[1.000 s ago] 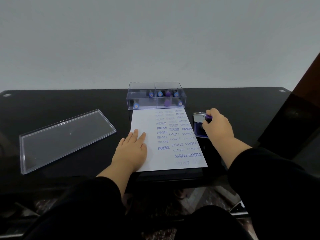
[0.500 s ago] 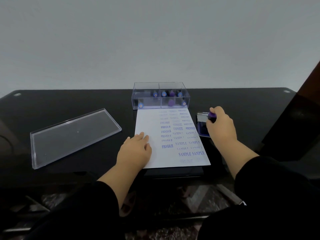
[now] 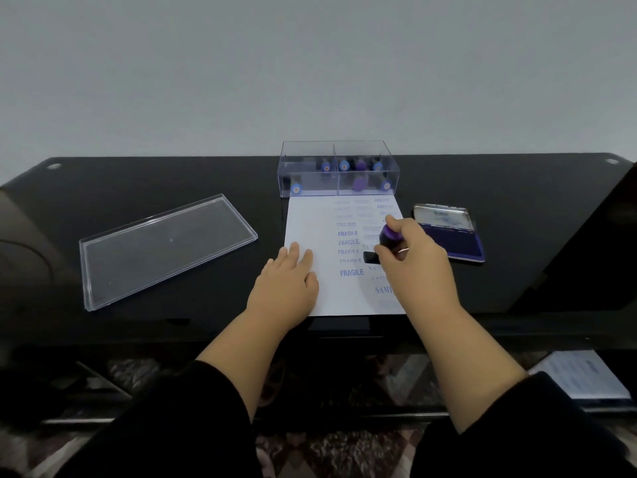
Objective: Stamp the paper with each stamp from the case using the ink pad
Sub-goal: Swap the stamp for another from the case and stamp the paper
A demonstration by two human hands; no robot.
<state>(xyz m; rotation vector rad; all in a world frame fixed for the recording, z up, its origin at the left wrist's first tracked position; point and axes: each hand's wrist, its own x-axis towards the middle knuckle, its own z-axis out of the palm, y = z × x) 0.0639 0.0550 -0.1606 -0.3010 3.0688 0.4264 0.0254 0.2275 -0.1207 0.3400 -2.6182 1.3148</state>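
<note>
A white paper (image 3: 312, 225) with several blue prints such as FRAGILE lies in front of me on the black table. My right hand (image 3: 413, 263) grips a purple-topped stamp (image 3: 388, 236) and holds it over the middle right of the paper, its black base low near the sheet. My left hand (image 3: 286, 281) rests flat on the paper's left edge with fingers straight. Behind the paper stands the clear stamp case (image 3: 337, 169) with several blue and purple stamps inside. The open ink pad (image 3: 458, 239) lies to the right of the paper.
The clear case lid (image 3: 162, 246) lies on the table (image 3: 138, 181) to the left. A grey wall rises behind the table. Papers (image 3: 579, 377) lie on a lower level at the bottom right.
My right hand has carried the stamp from the ink pad leftward over the paper. The ink pad is now uncovered. My left hand stays on the paper.
</note>
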